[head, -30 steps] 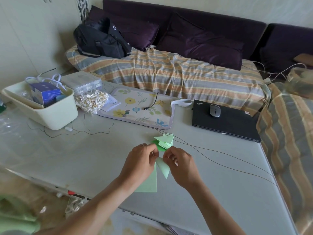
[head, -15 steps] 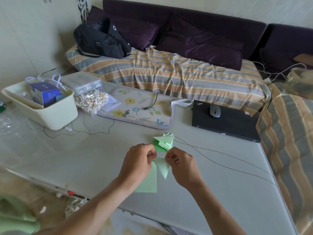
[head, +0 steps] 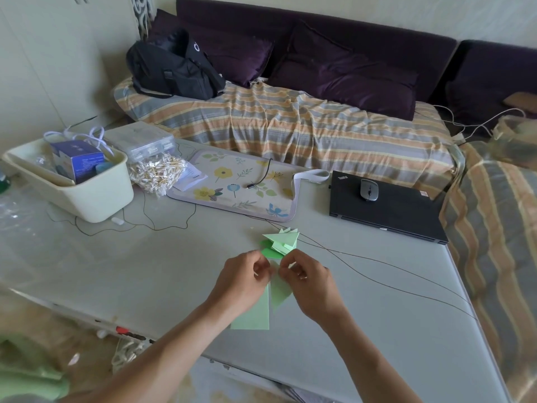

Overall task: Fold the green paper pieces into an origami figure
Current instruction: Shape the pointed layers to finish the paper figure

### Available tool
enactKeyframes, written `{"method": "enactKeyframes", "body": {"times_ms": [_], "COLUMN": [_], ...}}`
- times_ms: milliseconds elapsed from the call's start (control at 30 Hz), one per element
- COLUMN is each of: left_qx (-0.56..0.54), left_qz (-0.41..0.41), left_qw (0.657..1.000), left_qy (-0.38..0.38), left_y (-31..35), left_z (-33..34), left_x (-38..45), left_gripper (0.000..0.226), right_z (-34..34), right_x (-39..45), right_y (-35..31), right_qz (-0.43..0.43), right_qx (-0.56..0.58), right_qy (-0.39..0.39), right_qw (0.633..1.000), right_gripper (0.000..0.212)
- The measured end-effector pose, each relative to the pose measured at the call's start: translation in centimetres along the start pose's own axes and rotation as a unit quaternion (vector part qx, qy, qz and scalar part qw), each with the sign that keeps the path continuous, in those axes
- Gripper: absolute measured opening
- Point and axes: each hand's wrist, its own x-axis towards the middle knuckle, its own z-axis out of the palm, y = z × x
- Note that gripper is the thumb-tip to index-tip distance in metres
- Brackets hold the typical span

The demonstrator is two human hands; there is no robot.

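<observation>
I have the pale green paper piece [head: 280,292] pinched at its top end between both hands, just this side of the folded green pile [head: 280,242] on the table [head: 145,271]. My left hand [head: 242,282] curls its thumb and fingertips onto the paper's upper left edge; my right hand [head: 309,282] curls in from the other side and nips the same top corner, so the two sets of fingertips nearly meet. The paper hangs down from that grip as two strips: a longer flat panel running back toward me under my left wrist, and a shorter pointed flap beside it, under my right thumb. Whether its lower end touches the table, I cannot tell.

Against half a second ago, my hands are closer together and the gap between my thumbs has all but shut. The pointed flap, which spread out broad and triangular then, now lies narrower and tucked in against the long panel. The folded green pile sits where it was, just beyond my knuckles, untouched.
</observation>
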Motion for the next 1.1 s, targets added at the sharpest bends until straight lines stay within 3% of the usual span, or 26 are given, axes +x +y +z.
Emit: {"method": "enactKeyframes", "body": {"times_ms": [133,333,533,900,1100], "left_qx": [-0.031,0.056,0.033,0.075,0.131], "left_qz": [-0.025,0.078,0.044,0.051,0.073], "left_qw": [0.999,0.995,0.998,0.995,0.987], "left_qy": [-0.01,-0.03,0.005,0.039,0.05], "left_y": [0.0,0.0,0.4,0.3,0.2], "left_z": [0.1,0.1,0.1,-0.2,-0.4], "left_x": [0.0,-0.4,-0.2,0.1,0.0], "left_gripper": [0.015,0.008,0.009,0.009,0.01], "right_z": [0.1,0.3,0.3,0.6,1.0], "right_x": [0.0,0.0,0.2,0.1,0.2], "right_y": [0.1,0.1,0.0,0.4,1.0], "right_qz": [0.045,0.019,0.025,-0.07,-0.077], "right_qx": [0.021,0.049,-0.007,-0.028,-0.045], "right_qy": [-0.026,-0.023,-0.006,-0.001,0.018], "right_qw": [0.998,0.998,1.0,0.997,0.996], "right_gripper": [0.009,0.009,0.011,0.011,0.015]}}
